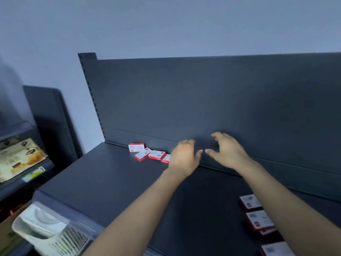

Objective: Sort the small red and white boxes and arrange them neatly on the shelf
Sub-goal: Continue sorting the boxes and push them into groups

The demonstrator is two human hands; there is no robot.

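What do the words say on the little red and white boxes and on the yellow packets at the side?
No text here is clear enough to read.
back boxes, by the rear of the shelf: grey print and a small red logo, too blurred to read.
right boxes: print too blurred to read.
yellow packets on the left rack: print too blurred to read.

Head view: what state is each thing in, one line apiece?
left hand: fingers loosely curled, nothing seen in it, next to the back boxes.
right hand: fingers loosely curled, empty, close to the shelf's back panel.
back boxes: jumbled at mixed angles, one partly hidden by the left hand.
front boxes: lying flat in a rough line.
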